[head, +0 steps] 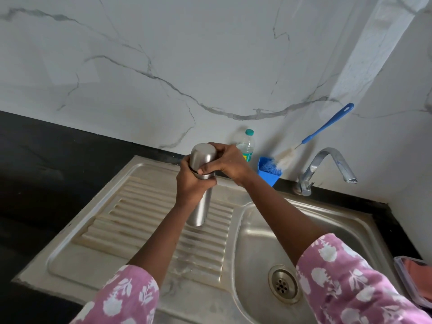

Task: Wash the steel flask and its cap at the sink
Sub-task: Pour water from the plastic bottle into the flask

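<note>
A brushed steel flask (201,210) stands upright on the ribbed drainboard (131,213) of the steel sink. My left hand (190,183) grips its upper body just below the cap. My right hand (225,161) is curled round the steel cap (200,154), which sits on top of the flask. The join between cap and body is partly hidden by my fingers.
The sink basin (261,232) with its drain (282,282) lies to the right, the tap (327,167) behind it. A blue holder (268,170) with a blue-handled bottle brush (325,127) and a clear plastic bottle (246,146) stand against the marble wall. A lidded container (413,277) sits at the right edge.
</note>
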